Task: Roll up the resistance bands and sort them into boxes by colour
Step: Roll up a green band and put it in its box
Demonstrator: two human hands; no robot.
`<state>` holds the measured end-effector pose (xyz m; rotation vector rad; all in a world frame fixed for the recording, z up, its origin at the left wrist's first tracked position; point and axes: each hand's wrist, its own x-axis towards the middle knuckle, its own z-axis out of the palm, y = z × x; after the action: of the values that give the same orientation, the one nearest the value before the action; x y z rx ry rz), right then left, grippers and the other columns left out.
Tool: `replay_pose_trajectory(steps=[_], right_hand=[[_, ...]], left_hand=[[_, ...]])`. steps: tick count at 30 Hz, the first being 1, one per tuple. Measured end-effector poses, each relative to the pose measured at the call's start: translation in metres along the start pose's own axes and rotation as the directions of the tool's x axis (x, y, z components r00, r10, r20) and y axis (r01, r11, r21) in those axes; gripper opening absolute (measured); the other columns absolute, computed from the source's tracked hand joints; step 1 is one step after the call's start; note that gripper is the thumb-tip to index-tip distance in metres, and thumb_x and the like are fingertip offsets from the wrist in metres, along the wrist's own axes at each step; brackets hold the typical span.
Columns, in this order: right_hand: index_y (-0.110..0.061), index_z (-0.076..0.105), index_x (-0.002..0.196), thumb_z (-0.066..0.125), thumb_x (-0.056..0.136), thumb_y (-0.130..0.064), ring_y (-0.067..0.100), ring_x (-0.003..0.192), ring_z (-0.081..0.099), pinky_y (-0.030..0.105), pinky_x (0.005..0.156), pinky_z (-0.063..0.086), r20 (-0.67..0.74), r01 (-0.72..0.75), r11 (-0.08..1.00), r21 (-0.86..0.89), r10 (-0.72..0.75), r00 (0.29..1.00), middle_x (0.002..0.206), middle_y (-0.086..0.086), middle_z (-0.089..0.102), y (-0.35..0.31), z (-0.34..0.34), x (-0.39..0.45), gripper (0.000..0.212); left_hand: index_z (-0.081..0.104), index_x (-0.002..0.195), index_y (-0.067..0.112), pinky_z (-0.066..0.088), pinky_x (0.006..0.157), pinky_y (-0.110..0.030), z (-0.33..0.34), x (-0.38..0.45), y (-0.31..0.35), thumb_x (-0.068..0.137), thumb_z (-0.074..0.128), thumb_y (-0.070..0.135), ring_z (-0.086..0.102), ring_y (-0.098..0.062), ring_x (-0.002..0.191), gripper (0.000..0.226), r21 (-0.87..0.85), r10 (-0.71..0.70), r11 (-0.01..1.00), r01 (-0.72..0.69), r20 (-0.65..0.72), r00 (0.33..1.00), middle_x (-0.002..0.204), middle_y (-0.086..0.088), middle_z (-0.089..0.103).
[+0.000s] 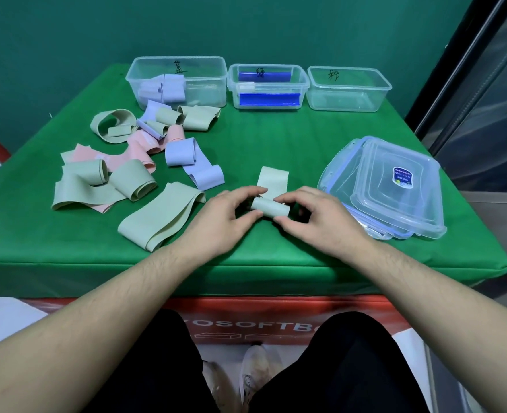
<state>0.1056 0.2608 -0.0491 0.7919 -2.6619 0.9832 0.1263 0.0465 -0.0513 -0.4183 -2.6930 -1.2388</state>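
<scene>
Three clear boxes are standing in a row at the far edge of the green table [276,138]. The left box [177,81] is holding a few rolled lilac bands [168,88]. The middle box [268,86] is showing blue strips on its walls and something white inside that is too blurred to name. The right box [349,88] is showing nothing inside. A stack of clear lids [392,186] is lying at the right, near the front.

At the near middle, both hands are gripping a pale green band [271,201]: the left hand [222,217] is pinching one end of the roll with curled fingers and thumb, the right hand [311,216] the other, while the unrolled tail is lying flat on the table beyond them.

A heap of loose green, pink and lilac bands [139,156] is lying at the left.
</scene>
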Motion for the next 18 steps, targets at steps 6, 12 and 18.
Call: replay_pose_trajectory(steps=[6,12,18], right_hand=[[-0.031,0.068,0.109,0.079,0.081,-0.033,-0.002,0.074,0.055,0.02,0.072,0.043,-0.037,-0.053,0.99,0.131,0.058,0.998,0.086,-0.018,0.061,-0.005,0.007,-0.005,0.03],[-0.025,0.072,0.105,0.081,0.08,-0.035,0.003,0.084,0.058,0.019,0.078,0.045,0.003,-0.01,0.996,0.087,0.01,1.0,0.091,-0.011,0.067,-0.003,0.006,-0.006,0.029],[-0.025,0.072,0.107,0.08,0.082,-0.033,0.013,0.095,0.058,0.029,0.085,0.048,-0.026,0.039,0.997,0.059,-0.038,0.999,0.099,-0.012,0.062,0.0,0.009,-0.007,0.028]], left_hand=[[0.061,0.127,0.024,0.043,0.106,-0.028,0.006,-0.007,-0.002,0.095,0.062,0.019,0.059,-0.002,0.117,0.033,-0.084,-0.067,0.994,0.064,-0.038,0.997,0.124,0.008,0.067],[0.049,0.142,0.028,0.028,0.115,-0.038,0.01,-0.014,0.001,0.096,0.059,0.029,0.043,-0.014,0.138,0.047,0.241,0.029,0.97,-0.034,0.024,0.999,0.141,0.002,0.056],[0.065,0.124,0.023,0.044,0.099,-0.04,0.009,-0.016,0.004,0.089,0.068,0.021,0.058,-0.017,0.112,0.035,0.217,0.104,0.972,-0.089,-0.06,0.993,0.115,0.006,0.068]])
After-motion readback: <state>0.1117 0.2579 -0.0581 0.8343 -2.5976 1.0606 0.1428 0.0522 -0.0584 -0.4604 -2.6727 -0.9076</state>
